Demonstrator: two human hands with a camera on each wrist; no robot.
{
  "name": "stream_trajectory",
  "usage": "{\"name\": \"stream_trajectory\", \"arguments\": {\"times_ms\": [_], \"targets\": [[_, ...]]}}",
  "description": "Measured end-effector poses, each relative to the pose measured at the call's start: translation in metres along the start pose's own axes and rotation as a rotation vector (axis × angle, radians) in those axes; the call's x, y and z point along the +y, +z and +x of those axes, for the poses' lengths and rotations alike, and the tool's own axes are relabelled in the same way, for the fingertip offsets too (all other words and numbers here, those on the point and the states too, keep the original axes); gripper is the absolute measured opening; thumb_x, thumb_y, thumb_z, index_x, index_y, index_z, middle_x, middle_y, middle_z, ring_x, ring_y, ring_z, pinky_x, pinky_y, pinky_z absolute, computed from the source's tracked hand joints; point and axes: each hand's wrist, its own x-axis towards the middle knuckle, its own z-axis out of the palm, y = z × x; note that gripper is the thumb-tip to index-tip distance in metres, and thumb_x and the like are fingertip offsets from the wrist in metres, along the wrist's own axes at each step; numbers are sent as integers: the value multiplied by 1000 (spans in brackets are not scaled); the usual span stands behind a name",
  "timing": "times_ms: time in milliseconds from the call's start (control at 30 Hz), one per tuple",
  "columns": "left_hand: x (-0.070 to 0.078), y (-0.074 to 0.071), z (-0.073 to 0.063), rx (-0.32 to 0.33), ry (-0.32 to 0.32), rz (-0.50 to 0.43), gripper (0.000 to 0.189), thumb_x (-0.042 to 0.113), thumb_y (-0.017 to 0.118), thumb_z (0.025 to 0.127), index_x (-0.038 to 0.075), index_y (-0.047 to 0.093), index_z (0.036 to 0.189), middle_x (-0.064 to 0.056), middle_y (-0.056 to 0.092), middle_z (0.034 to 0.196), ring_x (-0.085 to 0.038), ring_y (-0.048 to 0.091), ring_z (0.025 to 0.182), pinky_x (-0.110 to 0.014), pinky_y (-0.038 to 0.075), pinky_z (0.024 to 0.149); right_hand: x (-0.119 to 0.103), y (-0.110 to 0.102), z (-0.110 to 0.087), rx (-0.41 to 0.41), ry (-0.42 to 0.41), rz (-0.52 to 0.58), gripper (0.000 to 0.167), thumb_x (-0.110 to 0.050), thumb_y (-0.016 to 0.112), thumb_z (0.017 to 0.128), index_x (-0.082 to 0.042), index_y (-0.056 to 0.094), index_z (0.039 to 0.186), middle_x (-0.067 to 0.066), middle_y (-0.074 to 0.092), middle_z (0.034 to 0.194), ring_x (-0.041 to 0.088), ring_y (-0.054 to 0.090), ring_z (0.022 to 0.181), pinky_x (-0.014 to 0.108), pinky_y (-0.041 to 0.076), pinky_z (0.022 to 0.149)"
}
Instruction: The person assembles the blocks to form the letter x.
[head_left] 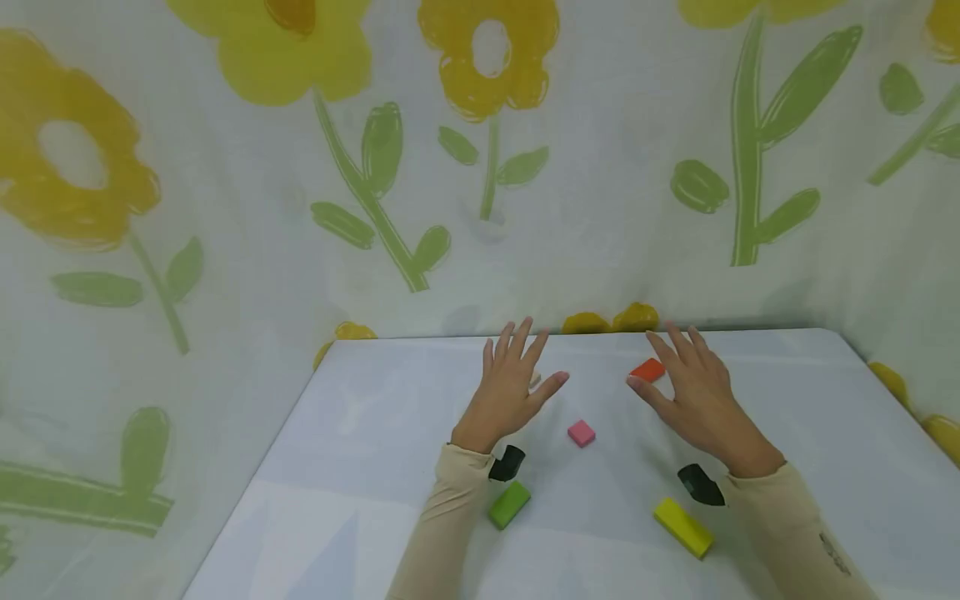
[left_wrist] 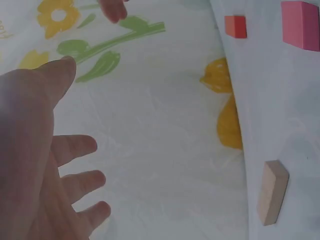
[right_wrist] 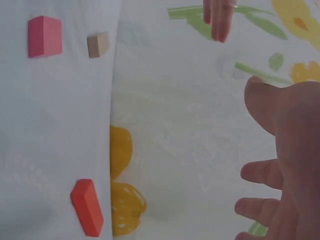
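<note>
White table [head_left: 375, 433] first: what does the head view show? (listener)

Two hands hover over it, palms down, fingers spread and straight, holding nothing and set apart from each other. The left hand [head_left: 506, 392] covers most of a small wooden block [head_left: 535, 379]. The thumb of the right hand [head_left: 693, 396] lies just beside an orange block [head_left: 647, 369]. A pink block [head_left: 581, 433] sits between the hands, nearer the person. A green block [head_left: 509, 504] and a yellow block [head_left: 682, 527] lie by the cream sleeves. (describer)

And the left wrist view? (listener)

The left palm fills the near side, fingers loose and touching nothing. The wooden block lies below the hand on the cloth, with the orange and pink blocks farther off. (describer)

The right wrist view? (listener)

The right hand is likewise open and empty. The orange block lies flat near the table's far edge, against the backdrop printed with yellow flowers. The pink and wooden blocks lie well apart from it. (describer)

How should a grasp go from here? (listener)

As a judgement only: the hand should lower straight down, then pinch the orange block across its narrow sides. Keeping the fingers off the hanging cloth would avoid a snag. (describer)

Any writing? (listener)

No brand or label reads. A dark mark on the right sleeve [head_left: 832, 554] is too small to tell. (describer)
</note>
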Motion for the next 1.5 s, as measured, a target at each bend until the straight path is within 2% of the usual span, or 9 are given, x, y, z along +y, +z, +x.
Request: {"name": "stream_trajectory", "arguments": {"times_ms": [100, 300, 400, 700, 900, 1033, 1167, 1333, 1500], "targets": [[0, -1, 1, -2, 26, -6, 75, 57, 46, 105, 12, 32, 163, -12, 18, 174, -37, 13, 162, -68, 13, 126, -1, -2, -3, 32, -21, 14, 86, -53, 60, 100, -1, 29, 161, 31, 16, 168, 57, 8, 154, 81, 16, 113], [1, 0, 7, 66, 172, -12, 65, 50, 54, 105, 10, 46, 155, -13, 37, 165, -35, 33, 155, -58, 27, 126, -4, -7, -6, 164, -96, 27, 75, -40, 68, 99, 1, 39, 155, 32, 30, 162, 57, 26, 146, 83, 26, 106], [2, 1, 8, 69, 209, -19, 62, 48, 59, 103, 11, 51, 152, -11, 43, 162, -30, 40, 151, -50, 32, 125, -7, -8, -10, 193, -119, 60, 72, -35, 72, 97, -1, 43, 153, 31, 37, 157, 55, 33, 140, 80, 30, 105], [3, 2, 9, -4, 208, -42, 62, 46, 66, 100, 13, 53, 151, -9, 51, 156, -27, 49, 146, -46, 39, 121, -12, -14, -30, 203, -181, 155, 61, -23, 77, 94, -3, 52, 147, 23, 55, 134, 44, 45, 122, 68, 45, 93], [3, 4, 11, -18, 215, -38, 61, 46, 68, 99, 12, 55, 148, -8, 55, 153, -25, 52, 143, -43, 42, 119, -9, -13, -39, 195, -189, 149, 55, -22, 78, 93, 1, 58, 139, 16, 61, 119, 33, 49, 111, 53, 47, 87], [3, 7, 11, -46, 212, -37, 60, 46, 67, 99, 12, 56, 148, -6, 56, 151, -23, 53, 142, -40, 43, 118, -4, -11, -44, 182, -184, 124, 51, -24, 79, 92, -1, 63, 134, 10, 63, 109, 26, 51, 102, 40, 47, 79], [2, 12, 11, -72, 214, -27, 59, 47, 67, 99, 12, 57, 147, -5, 59, 148, -22, 55, 139, -42, 45, 117, 1, -9, -50, 143, -166, 110, 49, -25, 79, 92, -5, 65, 134, 5, 63, 103, 22, 52, 97, 32, 47, 74], [2, 19, 10, -105, 223, -12, 58, 47, 67, 99, 13, 59, 145, -5, 60, 146, -20, 59, 134, -35, 49, 112, 2, -4, -56, 78, -128, 111, 47, -27, 78, 93, -6, 66, 133, 4, 65, 103, 22, 53, 98, 28, 48, 72], [0, 24, 7, -157, 196, -2, 57, 44, 70, 97, 13, 61, 144, -4, 62, 143, -20, 62, 130, -33, 51, 110, 1, 1, -58, 45, -143, 109, 45, -26, 78, 93, -6, 66, 132, 0, 62, 96, 17, 52, 91, 26, 48, 69]]}}
